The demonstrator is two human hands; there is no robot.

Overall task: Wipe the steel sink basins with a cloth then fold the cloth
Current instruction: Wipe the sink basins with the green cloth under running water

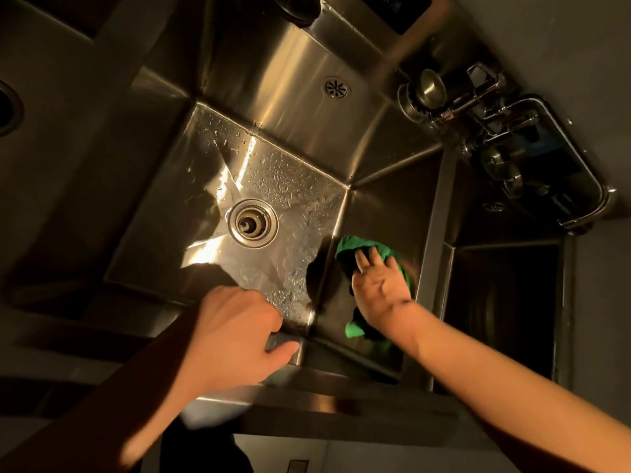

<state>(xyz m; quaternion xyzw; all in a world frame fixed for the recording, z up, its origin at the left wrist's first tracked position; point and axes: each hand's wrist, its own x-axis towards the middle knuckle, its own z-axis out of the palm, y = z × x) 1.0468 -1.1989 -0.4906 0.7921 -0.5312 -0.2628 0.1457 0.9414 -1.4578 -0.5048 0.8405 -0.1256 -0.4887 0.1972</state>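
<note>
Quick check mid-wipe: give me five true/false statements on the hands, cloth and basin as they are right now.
1. The right hand presses a green cloth against the basin's right wall. True.
2. The left hand holds a second cloth. False: it holds nothing and rests at the sink's front rim.
3. Water droplets lie on the basin floor. True.
4. The cloth covers the drain. False: the drain is uncovered.
5. The cloth is neatly folded. False: it is bunched.
</note>
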